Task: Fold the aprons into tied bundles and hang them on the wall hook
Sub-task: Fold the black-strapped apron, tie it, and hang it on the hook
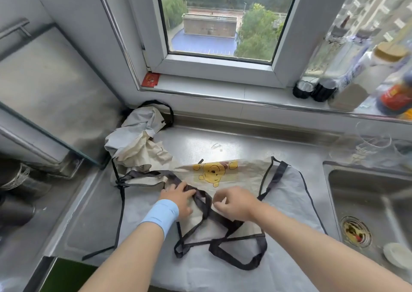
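Observation:
A pale translucent apron (287, 193) with black trim and a yellow bear print (213, 171) lies spread flat on the steel counter. Its black straps (223, 242) loop loosely across its middle and lower part. My left hand (178, 197), a blue band on the wrist, presses on the apron with fingers laid over a black strap. My right hand (235, 202) hovers just right of it, fingers curled and pinching at the apron fabric near the strap. A second apron, grey and cream (136, 142), lies crumpled at the back left corner.
A steel sink (365, 204) with a drain strainer sits at the right. Bottles and jars (356, 86) stand along the window sill. A hob with a dark pot (20, 180) is at the left. Clear glasses (372, 144) stand behind the sink.

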`<action>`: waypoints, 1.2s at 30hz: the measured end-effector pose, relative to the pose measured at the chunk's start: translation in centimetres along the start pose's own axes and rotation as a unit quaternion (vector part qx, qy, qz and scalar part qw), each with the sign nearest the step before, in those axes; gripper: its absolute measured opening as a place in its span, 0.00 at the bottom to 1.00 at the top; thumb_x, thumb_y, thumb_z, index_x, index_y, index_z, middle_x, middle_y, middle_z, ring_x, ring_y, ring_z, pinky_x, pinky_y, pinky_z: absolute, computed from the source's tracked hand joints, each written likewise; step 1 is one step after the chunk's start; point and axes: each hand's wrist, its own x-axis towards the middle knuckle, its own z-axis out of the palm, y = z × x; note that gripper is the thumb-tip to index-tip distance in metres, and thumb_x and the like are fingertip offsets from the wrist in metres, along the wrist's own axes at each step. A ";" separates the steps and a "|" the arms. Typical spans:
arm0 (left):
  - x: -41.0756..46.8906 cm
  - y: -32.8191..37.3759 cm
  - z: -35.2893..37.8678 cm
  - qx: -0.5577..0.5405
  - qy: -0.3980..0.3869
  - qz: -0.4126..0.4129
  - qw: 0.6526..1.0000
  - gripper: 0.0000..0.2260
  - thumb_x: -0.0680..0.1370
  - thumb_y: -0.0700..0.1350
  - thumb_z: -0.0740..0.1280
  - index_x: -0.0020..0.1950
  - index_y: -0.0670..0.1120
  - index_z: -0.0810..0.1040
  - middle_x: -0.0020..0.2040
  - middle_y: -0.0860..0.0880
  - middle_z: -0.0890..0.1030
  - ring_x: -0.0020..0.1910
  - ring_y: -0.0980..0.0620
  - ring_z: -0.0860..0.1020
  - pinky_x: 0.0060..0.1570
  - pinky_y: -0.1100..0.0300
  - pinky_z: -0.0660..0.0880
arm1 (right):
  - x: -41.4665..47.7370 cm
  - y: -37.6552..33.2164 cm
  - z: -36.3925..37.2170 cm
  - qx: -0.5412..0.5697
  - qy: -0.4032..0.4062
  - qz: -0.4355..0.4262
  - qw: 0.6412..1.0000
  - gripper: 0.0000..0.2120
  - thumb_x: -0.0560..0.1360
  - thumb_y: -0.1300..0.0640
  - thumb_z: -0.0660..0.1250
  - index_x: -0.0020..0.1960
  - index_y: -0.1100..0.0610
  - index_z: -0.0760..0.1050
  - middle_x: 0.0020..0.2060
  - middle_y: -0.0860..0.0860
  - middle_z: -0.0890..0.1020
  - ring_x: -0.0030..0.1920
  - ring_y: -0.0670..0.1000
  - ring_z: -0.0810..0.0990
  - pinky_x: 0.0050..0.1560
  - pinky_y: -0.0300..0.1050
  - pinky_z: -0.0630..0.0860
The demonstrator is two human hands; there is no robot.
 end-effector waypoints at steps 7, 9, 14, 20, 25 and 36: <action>2.6 2.0 -3.5 -0.073 0.263 0.009 0.962 0.11 0.78 0.50 0.59 0.50 0.48 0.79 0.48 0.48 0.78 0.48 0.44 0.77 0.49 0.53 0.73 | 4.2 7.7 -5.9 -0.077 0.221 0.068 0.970 0.13 0.79 0.59 0.60 0.56 0.48 0.80 0.53 0.48 0.81 0.56 0.53 0.77 0.54 0.50 0.75; 4.2 3.6 -4.8 -0.101 0.245 0.018 0.964 0.11 0.80 0.49 0.57 0.54 0.49 0.77 0.51 0.49 0.78 0.50 0.46 0.76 0.50 0.53 0.72 | 5.1 10.1 -7.6 -0.116 0.227 0.103 0.962 0.19 0.76 0.65 0.60 0.61 0.48 0.79 0.57 0.48 0.81 0.60 0.54 0.75 0.58 0.49 0.71; 9.2 7.0 -7.2 -0.103 0.136 0.053 0.984 0.22 0.78 0.38 0.57 0.71 0.51 0.67 0.66 0.49 0.72 0.64 0.45 0.70 0.62 0.53 0.67 | 5.6 14.6 -10.9 -0.240 0.132 0.141 0.951 0.20 0.77 0.64 0.60 0.62 0.47 0.78 0.60 0.48 0.78 0.61 0.56 0.74 0.52 0.48 0.69; 12.4 9.0 -8.3 -0.066 0.064 0.056 0.994 0.21 0.76 0.39 0.57 0.67 0.53 0.70 0.63 0.49 0.74 0.60 0.43 0.72 0.55 0.54 0.69 | 6.1 17.4 -11.3 -0.196 0.106 0.092 0.970 0.19 0.74 0.64 0.61 0.58 0.46 0.78 0.53 0.48 0.75 0.54 0.57 0.76 0.45 0.45 0.63; 13.6 8.5 -8.9 -0.129 0.013 0.060 0.990 0.20 0.76 0.37 0.59 0.64 0.53 0.73 0.59 0.50 0.78 0.55 0.45 0.77 0.49 0.55 0.74 | 5.9 18.1 -12.4 -0.148 0.162 0.155 0.963 0.14 0.75 0.57 0.65 0.56 0.45 0.82 0.54 0.45 0.83 0.57 0.54 0.80 0.47 0.43 0.71; 14.0 6.5 -9.3 -0.133 0.028 -0.013 0.991 0.20 0.76 0.36 0.57 0.62 0.55 0.75 0.58 0.50 0.79 0.53 0.46 0.78 0.49 0.57 0.74 | 6.6 15.1 -10.9 -0.243 0.302 0.144 0.910 0.23 0.65 0.69 0.65 0.60 0.58 0.75 0.59 0.59 0.76 0.55 0.63 0.75 0.51 0.53 0.70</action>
